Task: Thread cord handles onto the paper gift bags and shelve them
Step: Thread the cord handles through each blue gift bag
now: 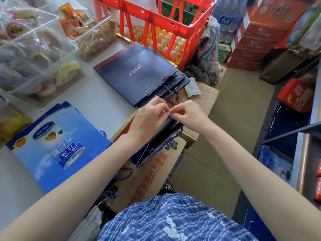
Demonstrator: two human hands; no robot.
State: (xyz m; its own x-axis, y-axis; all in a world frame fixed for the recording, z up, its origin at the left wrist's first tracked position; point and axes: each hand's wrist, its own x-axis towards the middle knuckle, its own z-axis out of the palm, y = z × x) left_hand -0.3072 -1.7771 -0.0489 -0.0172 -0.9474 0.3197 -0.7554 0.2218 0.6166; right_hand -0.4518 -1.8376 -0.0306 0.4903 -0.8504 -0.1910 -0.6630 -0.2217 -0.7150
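1. The left hand (150,115) and the right hand (186,113) are close together, with their fingertips almost touching.
2. Both hands pinch the end of a blue cord (169,112) with curled fingers.
3. The cord end is at the top edge of a dark blue paper bag (161,134), held up just under the hands.
4. More blue cord hangs in a loop (175,136) down the side of that bag, below the right hand.
5. Just past the hands, a pile of dark blue bags (139,73) lies flat on the grey bench (97,101). Some of them have twisted cord handles (171,76) sticking out.
6. To the left of the left hand, light blue bags (59,146) lie flat on the bench.
7. Under the hands is a brown cardboard box (156,171) with red writing.
8. Far past the hands stands a red crate (166,20), with eggs (170,44) behind its bars.
9. Clear boxes of snacks (34,49) sit on the bench, far off to the left of the hands.
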